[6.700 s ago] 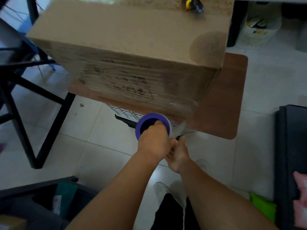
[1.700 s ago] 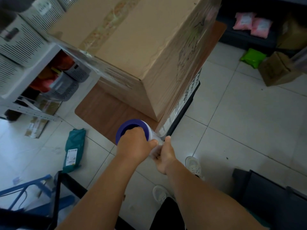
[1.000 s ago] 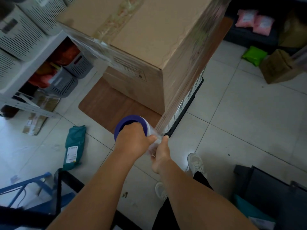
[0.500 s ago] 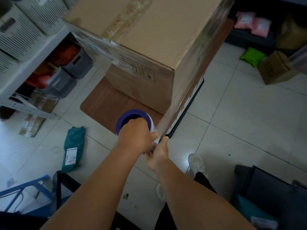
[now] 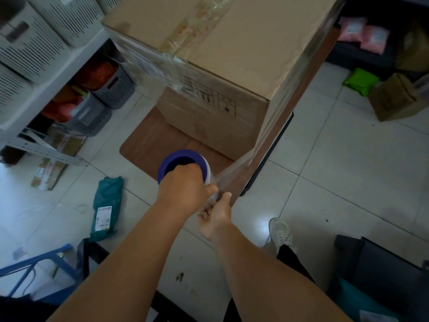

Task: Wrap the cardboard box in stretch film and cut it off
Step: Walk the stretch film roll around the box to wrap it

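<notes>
Box: a big brown cardboard box (image 5: 250,49) with a taped top seam is sat on a low brown wooden board (image 5: 148,145), one corner turned toward the camera
Film already on: shiny clear stretch film (image 5: 299,73) is laid over the right face, and a looser band is seen across the upper left face
Roll: a clear stretch film roll on a purple core (image 5: 183,160) is held upright just off the near corner of the board
Left hand (image 5: 185,189): fingers are tucked into the top of the core, thumb pressed on the roll's side, so it's clamped on
Right hand (image 5: 216,216): curled around the lower end of the roll, mostly hidden under the left
Film sheet: pulled taut from the roll up to the box's near right edge
Floor stuff: a green mailer bag (image 5: 106,208) is lying on the white tiles to the left, grey slotted baskets (image 5: 102,98) are stacked under a white shelf
</notes>
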Demonstrator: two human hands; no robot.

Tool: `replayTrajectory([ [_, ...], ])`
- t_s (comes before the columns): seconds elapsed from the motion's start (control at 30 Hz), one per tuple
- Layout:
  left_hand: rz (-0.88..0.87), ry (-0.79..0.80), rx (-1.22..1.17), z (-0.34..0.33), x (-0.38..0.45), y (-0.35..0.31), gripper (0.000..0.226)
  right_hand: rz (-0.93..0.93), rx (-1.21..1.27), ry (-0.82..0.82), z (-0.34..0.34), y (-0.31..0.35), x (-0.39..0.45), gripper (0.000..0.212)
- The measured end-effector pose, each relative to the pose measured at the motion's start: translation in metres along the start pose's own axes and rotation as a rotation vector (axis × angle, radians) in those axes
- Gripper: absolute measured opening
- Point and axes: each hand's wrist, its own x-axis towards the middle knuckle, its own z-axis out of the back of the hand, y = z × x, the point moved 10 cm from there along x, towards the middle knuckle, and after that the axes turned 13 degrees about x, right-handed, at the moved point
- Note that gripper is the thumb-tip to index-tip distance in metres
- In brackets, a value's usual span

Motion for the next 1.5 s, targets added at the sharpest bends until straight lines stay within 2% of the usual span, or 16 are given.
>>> replayTrajectory([
  [0.23, -0.056, -0.019, 0.052, 0.002, 0.005, 0.022, 0.036, -0.029, 0.008, -0.008, -0.014, -0.018, 0.01, 0.052],
  [0.37, -0.07, -0.023, 0.051, 0.004, 0.007, 0.032, 0.041, -0.053, -0.006, 0.024, -0.025, -0.022, 0.006, 0.073],
  [0.43, -0.074, -0.02, 0.052, 0.005, 0.008, 0.036, 0.041, -0.05, -0.005, 0.045, -0.03, -0.022, 0.003, 0.075],
  [0.77, -0.088, -0.065, 0.158, 0.009, 0.007, 0.033, 0.038, -0.025, 0.064, 0.09, -0.029, -0.024, -0.005, 0.072],
  [1.13, -0.068, -0.112, 0.224, -0.001, -0.006, 0.029, 0.038, 0.017, -0.099, 0.012, -0.009, -0.006, -0.025, 0.065],
  [1.3, -0.012, -0.112, 0.155, -0.012, -0.014, 0.025, 0.037, 0.009, -0.139, 0.009, 0.003, 0.005, -0.041, 0.066],
  [1.4, 0.007, -0.172, 0.122, -0.009, -0.022, 0.021, 0.043, 0.034, -0.196, 0.012, 0.009, 0.015, -0.051, 0.066],
  [1.5, 0.002, -0.243, 0.019, -0.004, -0.031, 0.02, 0.059, 0.087, -0.28, 0.012, 0.012, 0.026, -0.063, 0.066],
])
